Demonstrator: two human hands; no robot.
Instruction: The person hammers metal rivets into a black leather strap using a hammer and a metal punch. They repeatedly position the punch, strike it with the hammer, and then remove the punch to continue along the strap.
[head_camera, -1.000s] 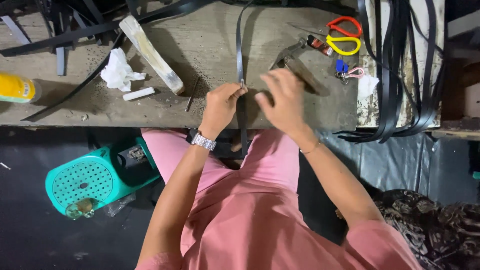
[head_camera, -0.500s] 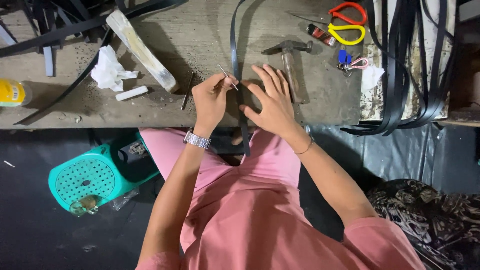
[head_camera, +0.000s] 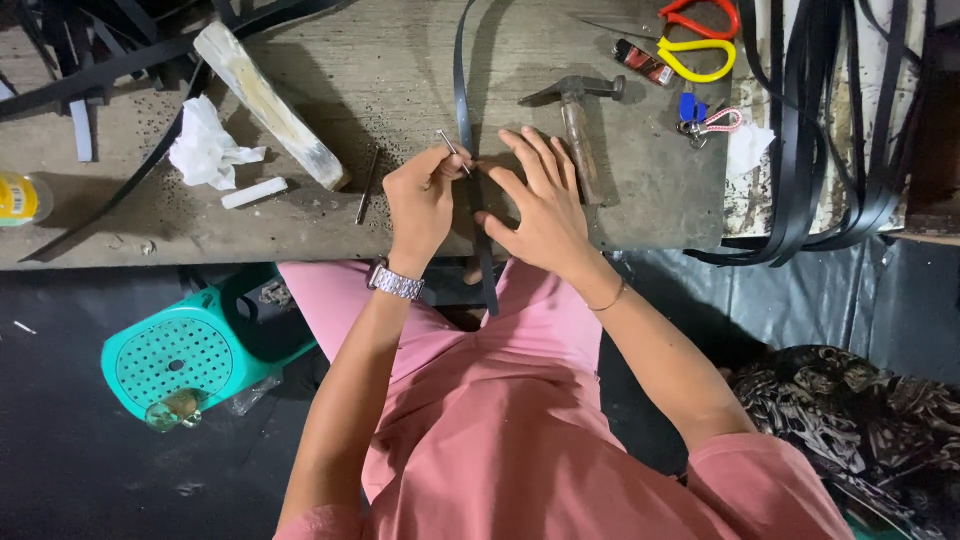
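Note:
A long black strap (head_camera: 462, 90) lies along the worn wooden workbench (head_camera: 400, 60) and hangs over its front edge. My left hand (head_camera: 420, 200), with a metal watch on the wrist, pinches a thin metal punch (head_camera: 452, 152) whose tip rests against the strap. My right hand (head_camera: 540, 205) lies flat on the strap with fingers spread, pressing it to the bench. A hammer (head_camera: 575, 120) rests just beyond my right fingers.
A pale wooden block (head_camera: 270, 105), crumpled white tissue (head_camera: 205, 150) and a white chalk stick (head_camera: 254, 193) lie to the left. Red scissors (head_camera: 700, 15), yellow scissors (head_camera: 695, 60) and a bundle of black straps (head_camera: 820, 130) are at right. A teal stool (head_camera: 190, 350) stands below.
The view has shifted. My left hand has lifted from the strap and now holds the punch against it. My right hand has slid to press the strap beside the hammer.

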